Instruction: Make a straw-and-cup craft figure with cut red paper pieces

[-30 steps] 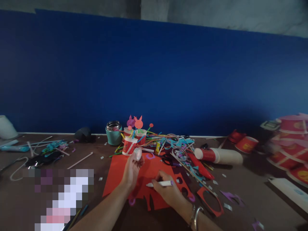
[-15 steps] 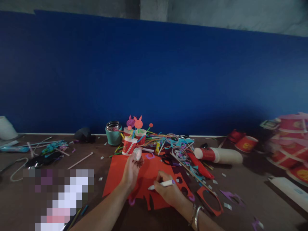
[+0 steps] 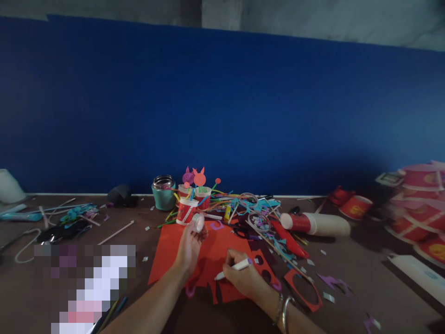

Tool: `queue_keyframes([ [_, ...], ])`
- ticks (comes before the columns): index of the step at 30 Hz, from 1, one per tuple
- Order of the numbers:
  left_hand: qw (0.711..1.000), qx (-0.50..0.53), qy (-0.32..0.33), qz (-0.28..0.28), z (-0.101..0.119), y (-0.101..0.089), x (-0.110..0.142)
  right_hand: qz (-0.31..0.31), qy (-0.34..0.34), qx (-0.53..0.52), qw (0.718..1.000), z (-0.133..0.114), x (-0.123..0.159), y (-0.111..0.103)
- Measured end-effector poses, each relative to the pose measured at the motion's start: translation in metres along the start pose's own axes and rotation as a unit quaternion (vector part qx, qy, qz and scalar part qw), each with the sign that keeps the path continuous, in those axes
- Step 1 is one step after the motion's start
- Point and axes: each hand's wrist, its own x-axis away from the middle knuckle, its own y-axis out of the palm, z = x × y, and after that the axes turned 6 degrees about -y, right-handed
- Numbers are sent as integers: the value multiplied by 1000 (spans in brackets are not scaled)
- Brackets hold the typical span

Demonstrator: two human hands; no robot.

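Raised over the back of a red paper sheet (image 3: 167, 260), my left hand (image 3: 189, 248) is closed on a small round translucent piece (image 3: 198, 222); whether it is a tape roll or a lid I cannot tell. My right hand (image 3: 239, 273) grips a white marker (image 3: 239, 265) with a purple end, its tip pointing down-left near the sheet. Cut slits run along the sheet's front edge. Just behind my left hand stands a red-and-white paper cup (image 3: 187, 211) holding coloured sticks. Dark-handled scissors (image 3: 241, 229) lie by the sheet's back right.
A teal thermos (image 3: 163, 192) stands open behind the sheet. Red paper scraps with round holes (image 3: 304, 292) lie to the right, near stacked paper cups (image 3: 327, 225) on their side. A heap of pipe cleaners and blue paper bits (image 3: 253, 204) spreads behind. A blurred patch covers the lower left.
The marker's tip has shifted slightly down with my right hand. My left hand and the round piece stay about where they were.
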Motion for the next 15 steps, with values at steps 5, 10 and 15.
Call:
queue_keyframes([
  [5,1000,3,4,-5,0,0,0,-7,1,8,1000,2,0,1],
  [10,1000,3,-1,4,0,-2,-1,-10,3,18,1000,4,0,2],
  [15,1000,3,-3,-2,0,-1,0,-22,7,-5,1000,2,2,1],
])
